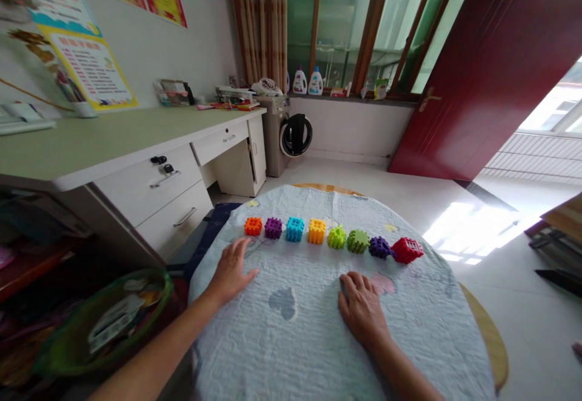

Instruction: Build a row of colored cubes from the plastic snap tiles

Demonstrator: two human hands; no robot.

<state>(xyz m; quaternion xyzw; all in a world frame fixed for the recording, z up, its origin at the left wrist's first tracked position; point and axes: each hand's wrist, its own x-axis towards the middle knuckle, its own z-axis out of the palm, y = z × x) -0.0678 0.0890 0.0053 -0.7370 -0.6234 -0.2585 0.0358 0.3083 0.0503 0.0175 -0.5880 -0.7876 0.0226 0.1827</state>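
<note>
Several colourful plastic blocks stand in a row across the cloth-covered round table. From the left come an orange block (253, 226), a purple block (273, 228), a blue block (295, 229) and a yellow block (317, 231). Then follow a lime block (337, 237), a green block (358, 241), a dark purple block (380, 247) and a red block (408, 250). My left hand (233, 271) is open, thumb apart, just below the orange block. My right hand (361, 304) rests on the cloth nearer me, below the green block, fingers stretched out; it holds nothing.
A pale patterned cloth (291, 346) covers the table, whose wooden edge (486, 334) shows at right. A desk (136, 140) with drawers runs along the left wall. Below it stands a green basket (63, 352). Further back are a washing machine (275, 134) and a red door (464, 80).
</note>
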